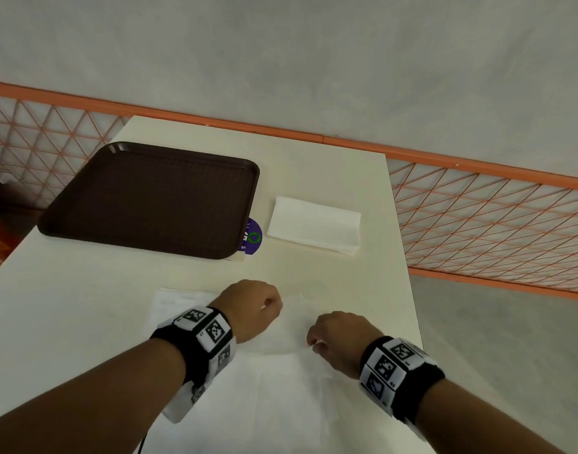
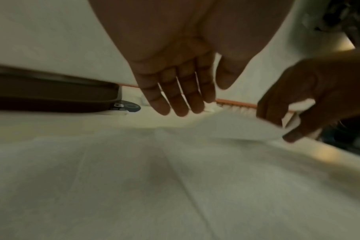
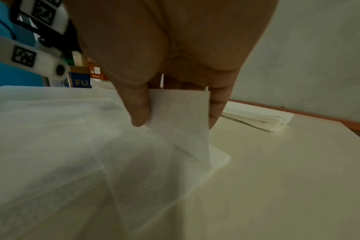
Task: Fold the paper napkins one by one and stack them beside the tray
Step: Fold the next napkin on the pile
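Head view. Brown tray [image 1: 150, 198] at the table's [image 1: 84, 290] far left; folded stack [image 1: 315, 225] just beside it, right of a purple sticker [image 1: 252, 237]. Open napkin [image 1: 281, 388] spread at the near edge, on top of other unfolded sheets. Left hand [image 1: 250, 309] and right hand [image 1: 338, 339] both over its far edge; the fingers are hidden from here.

Left wrist view. Left hand [image 2: 175, 78] has its fingers [image 2: 182, 104] straight and relaxed above the napkin [image 2: 175, 178], gripping nothing. Right hand [image 2: 302, 100] pinches a raised corner.

Right wrist view. Right hand's thumb [image 3: 137, 100] and fingers pinch the lifted corner of the napkin [image 3: 181, 110]; only the top sheet appears raised, the pile [image 3: 218, 160] lying beneath. Stack [image 3: 259, 118] visible beyond.

Advice, as judgement: the left hand should take the matching corner before any lift, so the edge travels level. Keep to one ply, bring edge onto edge, then press the crease flat before carrying it to the stack.
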A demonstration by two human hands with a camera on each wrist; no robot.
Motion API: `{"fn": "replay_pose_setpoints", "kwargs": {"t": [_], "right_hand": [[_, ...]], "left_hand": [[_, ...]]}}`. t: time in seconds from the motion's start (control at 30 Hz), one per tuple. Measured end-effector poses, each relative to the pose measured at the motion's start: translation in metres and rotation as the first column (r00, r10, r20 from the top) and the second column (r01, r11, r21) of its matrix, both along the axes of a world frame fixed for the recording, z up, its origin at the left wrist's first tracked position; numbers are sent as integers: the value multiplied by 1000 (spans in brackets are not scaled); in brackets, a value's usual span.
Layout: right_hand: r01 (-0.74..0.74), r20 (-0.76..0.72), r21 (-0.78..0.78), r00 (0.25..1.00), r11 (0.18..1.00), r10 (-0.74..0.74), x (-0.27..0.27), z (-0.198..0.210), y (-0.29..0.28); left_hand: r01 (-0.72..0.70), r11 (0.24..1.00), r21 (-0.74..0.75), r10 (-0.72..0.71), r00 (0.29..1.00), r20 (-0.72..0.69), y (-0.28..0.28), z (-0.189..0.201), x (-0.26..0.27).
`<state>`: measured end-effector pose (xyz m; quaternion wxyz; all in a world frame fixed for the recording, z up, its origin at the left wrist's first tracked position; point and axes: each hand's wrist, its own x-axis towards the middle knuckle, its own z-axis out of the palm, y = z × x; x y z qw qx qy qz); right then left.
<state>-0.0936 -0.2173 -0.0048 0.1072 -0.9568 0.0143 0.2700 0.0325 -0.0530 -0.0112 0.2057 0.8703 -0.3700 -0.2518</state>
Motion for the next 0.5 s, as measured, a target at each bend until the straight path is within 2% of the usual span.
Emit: {"fn": "replay_pose_setpoints", "kwargs": {"t": [0.07, 0.13, 0.27, 0.33, 0.4, 0.43, 0.5], "right_hand": [[-14, -9, -11, 1000, 1000, 14, -5, -2, 1], [2, -51, -12, 999, 1000, -2, -8, -2, -1], [73, -121, 16, 990, 997, -71, -13, 1, -3], [118, -102, 38, 988, 992, -113, -14, 2, -5], [115, -18, 24, 993, 993, -115, -13, -1, -5], [111, 24, 10, 994, 994, -111, -12, -4, -4], [117, 33, -16, 993, 993, -116, -13, -13, 0]], "left_hand": [[136, 987, 80, -144, 983, 111, -2, -7, -6], [243, 958, 154, -265, 953, 150, -4, -12, -16], [328, 898, 295, -403, 882, 246, -6, -24, -25], [345, 877, 334, -434, 867, 244, -2, -35, -26], [337, 860, 383, -442, 867, 230, -4, -31, -27], [318, 876, 363, -434, 848, 304, -5, -29, -29], [338, 877, 341, -442, 846, 298, -9, -37, -34]]}}
